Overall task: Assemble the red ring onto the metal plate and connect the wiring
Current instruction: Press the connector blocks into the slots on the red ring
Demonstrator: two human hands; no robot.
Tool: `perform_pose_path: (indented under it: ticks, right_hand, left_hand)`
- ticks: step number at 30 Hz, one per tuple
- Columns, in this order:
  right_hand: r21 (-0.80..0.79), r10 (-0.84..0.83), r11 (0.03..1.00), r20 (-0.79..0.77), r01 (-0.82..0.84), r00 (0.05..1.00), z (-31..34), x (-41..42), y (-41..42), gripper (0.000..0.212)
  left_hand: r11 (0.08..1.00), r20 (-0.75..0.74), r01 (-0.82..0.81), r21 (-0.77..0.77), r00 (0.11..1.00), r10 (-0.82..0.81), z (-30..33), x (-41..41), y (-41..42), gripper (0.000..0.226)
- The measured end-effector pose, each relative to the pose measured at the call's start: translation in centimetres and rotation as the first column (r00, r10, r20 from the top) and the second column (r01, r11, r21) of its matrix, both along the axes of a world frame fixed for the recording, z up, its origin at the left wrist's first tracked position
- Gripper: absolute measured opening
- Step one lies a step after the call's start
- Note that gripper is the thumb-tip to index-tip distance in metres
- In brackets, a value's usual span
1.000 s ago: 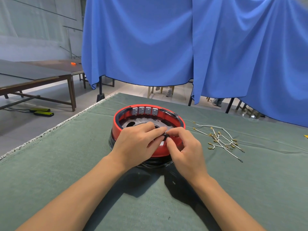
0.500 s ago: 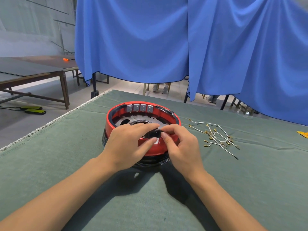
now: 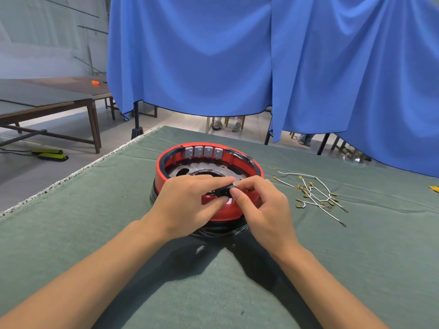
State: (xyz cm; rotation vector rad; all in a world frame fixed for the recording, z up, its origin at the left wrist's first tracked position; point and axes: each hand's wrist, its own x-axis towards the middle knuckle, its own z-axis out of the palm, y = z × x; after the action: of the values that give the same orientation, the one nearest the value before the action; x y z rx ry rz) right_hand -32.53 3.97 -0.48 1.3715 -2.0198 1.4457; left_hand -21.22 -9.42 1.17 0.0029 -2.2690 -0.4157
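Head view, the only one. Red ring (image 3: 240,160) already sits on the metal plate (image 3: 187,170), whole assy on a dark wrapped base near the middle of the green tabletop (image 3: 71,233), close to the person, prob. so both wrists can rest low while working the near rim.

Left hand (image 3: 187,205) lies over the ring's near-left edge, its grip narrow: thumb and forefinger pinch a small black part (image 3: 221,192) right at the rim. Right hand (image 3: 263,205) comes in from the other side, thumb and forefinger tips pinched on the same part. Two-hand pinch looks like steadying w/ one, seating or threading w/ the other; can't tell exactly what the part is, fingers hide most of it.

Four grey terminal blocks (image 3: 203,151) stand along the ring's far inner wall, facing inward, no wires on them yet, I'd say.

Loose white wires w/ brass lugs (image 3: 313,193) lie in a heap just right of the ring, apart from it, within easy reach of the right hand, so the wiring step seems to be waiting.
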Motion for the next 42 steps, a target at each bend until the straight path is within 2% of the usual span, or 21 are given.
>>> perform_pose_path:
  ticks: [6, 12, 21, 29, 36, 42]
  right_hand:
    - [-0.005, -0.011, 1.000, -0.054, 0.011, 0.998, 0.1, 0.4, 0.0, 0.014]
    - [-0.037, -0.034, 0.999, -0.106, 0.030, 0.994, 0.2, 0.9, -0.2, 0.012]
    - [0.018, -0.027, 0.999, -0.313, 0.034, 0.949, 0.8, 1.0, 0.0, 0.014]
    - [0.122, 0.000, 0.992, -0.253, 0.032, 0.967, 1.9, 0.9, 0.2, 0.012]
    - [0.159, -0.061, 0.979, -0.377, 0.129, 0.924, 2.3, 1.7, -0.2, 0.004]
    - [0.098, -0.148, 0.975, -0.389, 0.201, 0.909, 1.7, 1.7, 0.1, 0.006]
  left_hand:
    - [0.996, 0.022, -0.024, -0.083, 0.999, 0.025, 0.1, 0.0, -0.3, 0.041]
    - [0.970, 0.044, -0.073, -0.231, 0.995, 0.086, -0.2, 0.2, -0.3, 0.054]
    - [0.972, 0.031, -0.102, -0.211, 0.993, 0.111, 0.2, 0.5, 0.1, 0.047]
    - [0.985, 0.039, -0.092, -0.147, 0.994, 0.099, 0.1, 0.5, 0.2, 0.045]
    - [0.988, 0.029, -0.122, -0.094, 0.992, 0.125, -0.7, 0.3, -0.2, 0.042]
    - [0.985, 0.052, -0.092, -0.148, 0.994, 0.101, -0.6, 0.4, -0.2, 0.047]
